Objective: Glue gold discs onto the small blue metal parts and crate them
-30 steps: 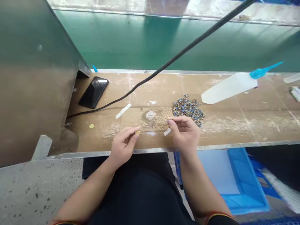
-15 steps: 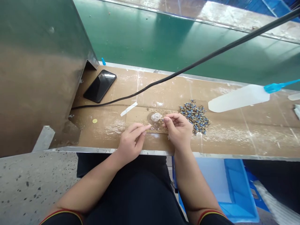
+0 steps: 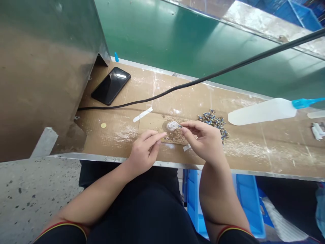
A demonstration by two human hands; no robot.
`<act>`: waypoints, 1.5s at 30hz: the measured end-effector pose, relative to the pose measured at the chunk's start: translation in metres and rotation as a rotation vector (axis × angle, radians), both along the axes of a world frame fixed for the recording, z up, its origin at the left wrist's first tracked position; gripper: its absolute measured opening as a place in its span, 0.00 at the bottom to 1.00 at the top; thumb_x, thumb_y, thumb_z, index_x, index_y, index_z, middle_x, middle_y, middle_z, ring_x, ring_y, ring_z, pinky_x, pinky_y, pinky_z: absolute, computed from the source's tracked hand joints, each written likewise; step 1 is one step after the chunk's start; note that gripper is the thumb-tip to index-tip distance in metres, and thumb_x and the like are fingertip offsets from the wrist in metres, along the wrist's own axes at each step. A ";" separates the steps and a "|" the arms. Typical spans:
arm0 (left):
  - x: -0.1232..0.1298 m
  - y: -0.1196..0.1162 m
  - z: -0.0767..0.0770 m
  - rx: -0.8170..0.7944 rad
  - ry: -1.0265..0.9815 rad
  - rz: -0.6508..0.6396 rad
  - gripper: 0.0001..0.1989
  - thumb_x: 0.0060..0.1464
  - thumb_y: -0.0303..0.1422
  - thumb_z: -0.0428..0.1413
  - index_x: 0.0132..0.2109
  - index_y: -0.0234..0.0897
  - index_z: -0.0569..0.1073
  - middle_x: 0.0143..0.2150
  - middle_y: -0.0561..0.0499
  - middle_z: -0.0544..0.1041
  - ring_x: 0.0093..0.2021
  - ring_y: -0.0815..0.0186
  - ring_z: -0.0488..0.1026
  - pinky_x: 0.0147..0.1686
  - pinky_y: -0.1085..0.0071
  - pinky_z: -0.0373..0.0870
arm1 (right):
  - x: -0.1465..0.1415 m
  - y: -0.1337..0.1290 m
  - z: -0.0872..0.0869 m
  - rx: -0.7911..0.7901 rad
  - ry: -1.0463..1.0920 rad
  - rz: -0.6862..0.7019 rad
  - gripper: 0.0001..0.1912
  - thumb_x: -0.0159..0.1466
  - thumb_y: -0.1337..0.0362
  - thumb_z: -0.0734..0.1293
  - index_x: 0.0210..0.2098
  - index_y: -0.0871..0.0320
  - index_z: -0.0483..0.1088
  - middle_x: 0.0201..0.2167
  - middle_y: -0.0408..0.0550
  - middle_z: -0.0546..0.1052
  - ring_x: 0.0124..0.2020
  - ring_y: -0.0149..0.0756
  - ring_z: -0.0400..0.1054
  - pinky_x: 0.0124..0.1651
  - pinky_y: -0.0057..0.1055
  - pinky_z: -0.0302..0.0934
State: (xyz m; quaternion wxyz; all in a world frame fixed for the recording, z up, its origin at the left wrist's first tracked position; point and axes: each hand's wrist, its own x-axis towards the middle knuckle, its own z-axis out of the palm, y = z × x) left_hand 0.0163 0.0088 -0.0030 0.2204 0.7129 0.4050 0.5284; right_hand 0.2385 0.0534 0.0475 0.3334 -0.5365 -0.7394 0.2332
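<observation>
A small clear plastic cup (image 3: pixel 172 126) sits on a piece of cardboard on the bench. My right hand (image 3: pixel 204 137) is closed in a pinch at the cup's right side, with a small dark-blue and metallic piece (image 3: pixel 180 126) at its fingertips. My left hand (image 3: pixel 147 149) lies just left of and below the cup, thumb and fingers pinched together. Whatever it holds, if anything, is too small to make out. Just beyond my right hand lies a pile of small blue and brass-coloured metal pieces (image 3: pixel 214 120), partly hidden by that hand.
A black phone (image 3: pixel 111 85) lies at the left beside a metal housing (image 3: pixel 45 78). A black cable (image 3: pixel 175 88) crosses the bench. White bottle (image 3: pixel 261 111) with a blue nozzle lies at the right. Paper strip (image 3: pixel 143 114) and yellow disc (image 3: pixel 103 125) are nearby. Blue crate (image 3: pixel 250 203) stands below the edge.
My right hand has shifted right and turned, its fingertips now holding the small piece against or close beside the cup. My left hand stays pinched. The camera view has tilted slightly.
</observation>
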 end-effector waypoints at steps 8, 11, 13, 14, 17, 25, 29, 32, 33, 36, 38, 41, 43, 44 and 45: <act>0.000 -0.001 -0.004 0.003 -0.021 -0.001 0.15 0.67 0.19 0.55 0.56 0.33 0.78 0.45 0.45 0.79 0.44 0.69 0.77 0.45 0.73 0.77 | 0.005 0.008 0.008 0.188 -0.290 0.109 0.09 0.72 0.65 0.65 0.41 0.53 0.79 0.37 0.48 0.83 0.35 0.41 0.78 0.38 0.36 0.73; 0.000 -0.001 -0.004 0.001 -0.026 -0.010 0.15 0.68 0.20 0.54 0.57 0.34 0.77 0.44 0.46 0.78 0.44 0.69 0.77 0.45 0.73 0.78 | 0.004 0.008 0.009 0.218 -0.328 0.129 0.08 0.72 0.66 0.65 0.41 0.53 0.77 0.35 0.47 0.82 0.34 0.40 0.76 0.38 0.35 0.71; 0.000 -0.001 -0.004 -0.003 -0.029 -0.017 0.16 0.67 0.20 0.54 0.57 0.35 0.77 0.44 0.46 0.78 0.44 0.69 0.77 0.46 0.72 0.78 | 0.003 0.009 0.009 0.236 -0.339 0.161 0.09 0.72 0.67 0.63 0.42 0.53 0.76 0.36 0.47 0.82 0.36 0.41 0.77 0.38 0.35 0.71; 0.000 -0.002 -0.004 -0.006 -0.032 -0.019 0.16 0.67 0.20 0.54 0.57 0.35 0.77 0.44 0.46 0.78 0.44 0.68 0.77 0.46 0.72 0.78 | 0.002 0.009 0.009 0.242 -0.346 0.175 0.10 0.71 0.68 0.63 0.42 0.53 0.76 0.37 0.48 0.81 0.37 0.41 0.77 0.39 0.35 0.71; 0.000 -0.002 -0.004 -0.021 -0.036 -0.027 0.16 0.68 0.20 0.54 0.57 0.35 0.78 0.45 0.46 0.78 0.44 0.68 0.77 0.46 0.72 0.78 | 0.001 0.010 0.009 0.246 -0.382 0.191 0.11 0.70 0.70 0.62 0.42 0.52 0.76 0.37 0.48 0.80 0.37 0.41 0.76 0.38 0.35 0.70; -0.001 -0.003 -0.002 -0.041 -0.013 -0.040 0.15 0.69 0.22 0.53 0.57 0.36 0.77 0.45 0.46 0.78 0.43 0.68 0.77 0.45 0.71 0.78 | -0.002 0.015 0.009 0.272 -0.416 0.192 0.08 0.68 0.69 0.64 0.39 0.53 0.75 0.33 0.46 0.80 0.30 0.38 0.73 0.36 0.34 0.68; -0.001 -0.003 -0.002 -0.033 -0.017 -0.034 0.15 0.68 0.20 0.54 0.56 0.34 0.77 0.44 0.46 0.78 0.43 0.69 0.77 0.45 0.73 0.77 | -0.003 0.016 0.009 0.295 -0.412 0.203 0.08 0.68 0.69 0.64 0.39 0.53 0.75 0.32 0.45 0.80 0.29 0.37 0.73 0.35 0.33 0.67; -0.001 -0.003 -0.003 -0.025 -0.014 -0.027 0.14 0.68 0.21 0.54 0.56 0.34 0.77 0.45 0.46 0.78 0.44 0.68 0.77 0.45 0.72 0.78 | -0.003 0.015 0.008 0.311 -0.412 0.210 0.09 0.67 0.70 0.64 0.39 0.53 0.75 0.32 0.44 0.81 0.29 0.36 0.73 0.34 0.32 0.67; -0.001 -0.004 -0.003 -0.024 -0.014 -0.025 0.14 0.68 0.21 0.54 0.56 0.35 0.77 0.45 0.46 0.79 0.44 0.68 0.77 0.45 0.72 0.78 | -0.004 0.015 0.008 0.314 -0.417 0.205 0.09 0.67 0.70 0.64 0.39 0.53 0.75 0.32 0.44 0.81 0.29 0.37 0.74 0.34 0.32 0.67; -0.001 -0.003 -0.003 -0.027 -0.017 -0.028 0.15 0.69 0.21 0.53 0.57 0.36 0.77 0.45 0.46 0.79 0.44 0.67 0.78 0.45 0.71 0.79 | -0.004 0.014 0.006 0.304 -0.443 0.191 0.09 0.66 0.70 0.64 0.38 0.52 0.75 0.32 0.44 0.81 0.30 0.38 0.74 0.34 0.33 0.67; -0.001 -0.003 -0.003 -0.029 -0.017 -0.031 0.15 0.69 0.22 0.53 0.57 0.37 0.77 0.45 0.46 0.79 0.44 0.67 0.78 0.45 0.71 0.79 | -0.004 0.014 0.006 0.299 -0.449 0.194 0.08 0.66 0.70 0.64 0.38 0.52 0.75 0.32 0.44 0.81 0.30 0.38 0.74 0.35 0.33 0.67; -0.001 -0.003 -0.002 -0.025 -0.014 -0.035 0.14 0.69 0.21 0.53 0.56 0.36 0.77 0.45 0.46 0.79 0.43 0.68 0.78 0.45 0.71 0.78 | -0.003 0.014 0.005 0.320 -0.433 0.211 0.09 0.67 0.70 0.64 0.39 0.52 0.74 0.33 0.44 0.82 0.30 0.37 0.74 0.35 0.33 0.67; -0.001 -0.003 -0.002 -0.026 -0.013 -0.036 0.14 0.69 0.22 0.53 0.56 0.36 0.77 0.45 0.46 0.79 0.43 0.68 0.78 0.45 0.71 0.78 | -0.003 0.014 0.005 0.320 -0.432 0.213 0.09 0.67 0.70 0.64 0.39 0.52 0.74 0.33 0.44 0.82 0.30 0.37 0.74 0.35 0.33 0.68; -0.002 -0.003 -0.002 -0.028 -0.014 -0.037 0.14 0.69 0.22 0.53 0.56 0.36 0.77 0.45 0.46 0.79 0.43 0.67 0.78 0.45 0.71 0.79 | -0.002 0.014 0.005 0.312 -0.438 0.210 0.09 0.67 0.70 0.64 0.39 0.52 0.74 0.33 0.44 0.82 0.30 0.38 0.74 0.35 0.33 0.68; -0.002 -0.003 -0.003 -0.031 -0.014 -0.037 0.14 0.69 0.22 0.53 0.57 0.37 0.77 0.45 0.46 0.79 0.43 0.67 0.78 0.44 0.71 0.79 | -0.002 0.014 0.005 0.300 -0.445 0.207 0.09 0.67 0.70 0.64 0.39 0.52 0.75 0.33 0.44 0.82 0.30 0.38 0.74 0.35 0.33 0.68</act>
